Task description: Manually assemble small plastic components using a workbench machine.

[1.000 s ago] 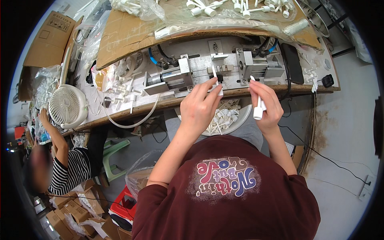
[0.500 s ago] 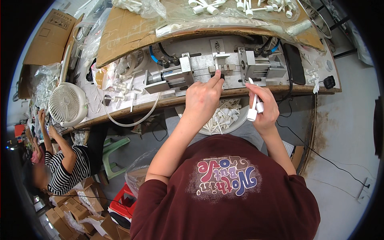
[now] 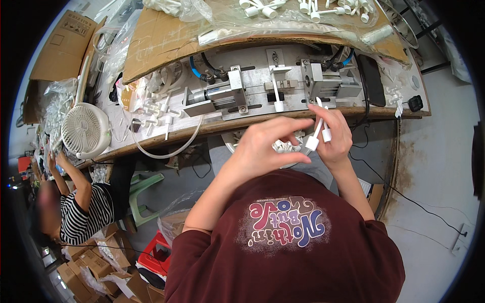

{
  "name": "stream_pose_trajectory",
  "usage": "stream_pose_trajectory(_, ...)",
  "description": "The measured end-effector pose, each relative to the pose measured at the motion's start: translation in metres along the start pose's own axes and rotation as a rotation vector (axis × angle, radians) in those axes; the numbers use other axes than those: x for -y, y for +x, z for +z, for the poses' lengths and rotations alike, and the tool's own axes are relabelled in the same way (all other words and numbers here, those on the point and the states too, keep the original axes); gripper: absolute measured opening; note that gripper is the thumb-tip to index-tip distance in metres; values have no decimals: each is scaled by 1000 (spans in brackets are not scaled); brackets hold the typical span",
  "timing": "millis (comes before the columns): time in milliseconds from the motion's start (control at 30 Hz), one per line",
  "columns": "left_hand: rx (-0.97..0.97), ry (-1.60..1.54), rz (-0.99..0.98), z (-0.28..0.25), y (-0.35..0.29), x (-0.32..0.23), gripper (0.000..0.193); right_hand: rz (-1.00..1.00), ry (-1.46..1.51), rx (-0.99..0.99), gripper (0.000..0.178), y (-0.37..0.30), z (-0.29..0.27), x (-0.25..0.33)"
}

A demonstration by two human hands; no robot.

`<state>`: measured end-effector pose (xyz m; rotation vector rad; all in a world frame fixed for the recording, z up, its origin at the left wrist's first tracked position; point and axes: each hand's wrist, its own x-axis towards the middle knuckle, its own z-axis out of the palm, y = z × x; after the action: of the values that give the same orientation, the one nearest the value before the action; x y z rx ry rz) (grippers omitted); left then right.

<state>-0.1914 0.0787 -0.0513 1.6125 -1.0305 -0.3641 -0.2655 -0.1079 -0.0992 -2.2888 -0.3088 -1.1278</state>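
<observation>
Two white capped sticks (image 3: 312,143) are held side by side in the right hand (image 3: 337,140), pinched between thumb and fingers just in front of the bench edge, with their wider cap ends pointed down. The left hand (image 3: 265,145) is held open and empty, its thumb and index finger spread apart beside the cap end of the nearer stick; whether that stick is touched by the index fingertip cannot be told. Beneath the hands, a pale bowl (image 3: 230,146) filled with similar white pieces (image 3: 286,146) is partly covered from view. Beyond them, a single white stick (image 3: 278,106) is set in the middle of a metal fixture (image 3: 260,103), its cap turned toward the bench edge, and is flanked by a left metal block (image 3: 236,88) and a right metal block (image 3: 314,81). To the left on the bench, more white pieces are scattered near a round white fan (image 3: 85,132). Above the fixture, a cardboard sheet (image 3: 166,48) is topped with clear plastic and further white pieces. At far left, a striped shirt (image 3: 90,212) is worn by a co-worker, whose hands are raised near the fan.
</observation>
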Motion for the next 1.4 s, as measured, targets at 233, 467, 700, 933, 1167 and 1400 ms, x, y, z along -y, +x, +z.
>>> stream_pose_trajectory(233, -115, 148, 98, 8, -8, 1, 34, 43, 16, -16, 49, 14, 9, 15)
stream_pose_trajectory(467, -343, 615, 86, 9, -3, 30, 29, 146, -34, -52, 33, 5, 2, 7)
stream_pose_trajectory(700, -305, 933, 131, 16, 7, 58, 29, 124, 3, -29, 33, 5, -5, 8)
stream_pose_trajectory(933, -280, 904, 129, 7, 14, 59, 29, 137, 145, 112, 41, 8, -18, 14)
stream_pose_trajectory(1167, -280, 869, 138, 8, 14, 61, 30, 175, 148, 51, 44, 6, -8, 17)
stream_pose_trajectory(1400, -277, 874, 167, 7, 13, 64, 30, 252, 131, 72, 33, 15, -5, 25)
